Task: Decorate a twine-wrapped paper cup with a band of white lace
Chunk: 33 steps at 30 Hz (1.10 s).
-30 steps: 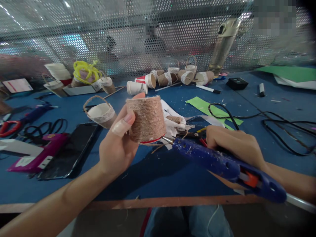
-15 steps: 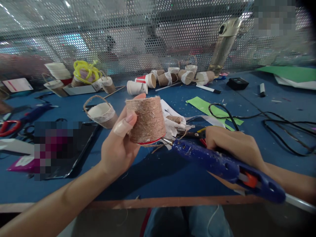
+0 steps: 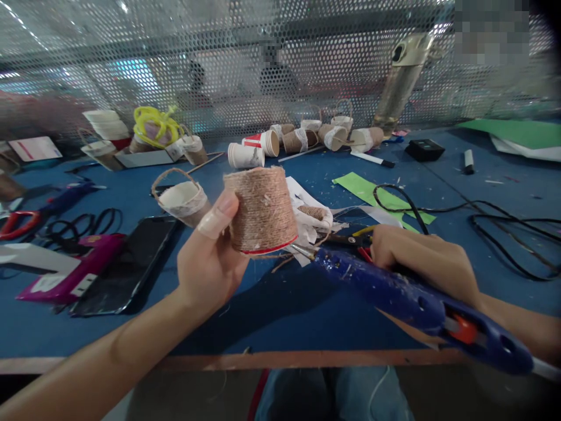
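My left hand (image 3: 210, 251) is closed round a paper cup (image 3: 263, 210) wrapped in brown jute twine. A red rim shows along the cup's lower edge, and a loose strand of twine hangs beneath it. My thumb, with a plaster-like strip on it, presses the cup's left side. My right hand (image 3: 425, 263) grips a blue hot glue gun (image 3: 394, 292), its fingers partly hidden behind the body. The gun's metal nozzle points at the cup's lower right rim, at or very near it. Behind the nozzle lie scissors (image 3: 350, 240) and white scraps (image 3: 307, 228).
A small twine-handled basket (image 3: 184, 199) stands left of the cup. Farther left lie a phone (image 3: 131, 263), a purple-and-white tool (image 3: 74, 269) and red-handled scissors (image 3: 20, 225). Wrapped cups (image 3: 302, 139), a bottle (image 3: 398, 82) and green paper (image 3: 363, 190) sit behind. A black cable (image 3: 491, 234) loops at right.
The glue gun and my right hand have shifted slightly right and down. The cup has turned a little in my left hand, and a finger behind its top edge has dropped from sight.
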### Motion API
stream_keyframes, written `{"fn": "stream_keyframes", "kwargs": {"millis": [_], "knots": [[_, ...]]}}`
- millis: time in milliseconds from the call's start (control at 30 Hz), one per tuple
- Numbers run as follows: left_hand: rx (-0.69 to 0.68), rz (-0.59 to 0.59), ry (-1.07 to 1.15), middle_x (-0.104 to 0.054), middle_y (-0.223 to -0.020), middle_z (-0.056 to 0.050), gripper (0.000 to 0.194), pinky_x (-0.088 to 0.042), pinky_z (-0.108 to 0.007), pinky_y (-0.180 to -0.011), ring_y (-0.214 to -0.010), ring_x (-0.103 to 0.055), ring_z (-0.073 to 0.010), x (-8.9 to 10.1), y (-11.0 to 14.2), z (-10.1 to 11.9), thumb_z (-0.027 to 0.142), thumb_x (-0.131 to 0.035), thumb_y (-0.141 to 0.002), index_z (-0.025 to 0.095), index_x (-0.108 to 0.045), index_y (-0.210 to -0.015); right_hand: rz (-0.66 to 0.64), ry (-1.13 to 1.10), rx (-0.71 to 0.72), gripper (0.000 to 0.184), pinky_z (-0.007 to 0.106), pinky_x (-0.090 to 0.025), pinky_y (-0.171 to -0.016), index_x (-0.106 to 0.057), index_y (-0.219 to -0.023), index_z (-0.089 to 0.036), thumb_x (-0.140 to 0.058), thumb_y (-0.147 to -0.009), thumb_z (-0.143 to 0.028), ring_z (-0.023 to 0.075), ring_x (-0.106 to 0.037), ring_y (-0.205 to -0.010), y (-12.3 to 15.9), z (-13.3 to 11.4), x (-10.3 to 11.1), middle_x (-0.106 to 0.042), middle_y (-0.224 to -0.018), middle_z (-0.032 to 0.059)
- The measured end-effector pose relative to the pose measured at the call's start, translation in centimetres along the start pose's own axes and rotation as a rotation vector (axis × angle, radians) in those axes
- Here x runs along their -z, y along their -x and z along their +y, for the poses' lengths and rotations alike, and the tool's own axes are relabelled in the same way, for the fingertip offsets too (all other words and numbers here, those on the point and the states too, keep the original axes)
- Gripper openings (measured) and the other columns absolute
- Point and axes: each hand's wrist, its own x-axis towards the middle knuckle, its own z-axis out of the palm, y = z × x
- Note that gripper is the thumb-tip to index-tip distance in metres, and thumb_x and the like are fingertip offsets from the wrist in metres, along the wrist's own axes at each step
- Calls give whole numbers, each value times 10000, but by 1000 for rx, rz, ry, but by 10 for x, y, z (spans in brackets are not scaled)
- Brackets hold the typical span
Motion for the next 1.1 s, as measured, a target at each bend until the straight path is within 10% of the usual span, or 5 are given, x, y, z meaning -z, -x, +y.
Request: {"fn": "stream_keyframes", "kwargs": {"millis": [1100], "knots": [[65, 63, 25, -774, -1147, -151, 342, -617, -397, -877, -1051, -721, -291, -1, -2, 2, 265, -508, -964, 106, -780, -1097, 10, -18, -33, 279, 233, -301, -571, -381, -769, -230, -605, -762, -65, 95, -386, -628, 1, 1, 0, -399, -719, -50]]}}
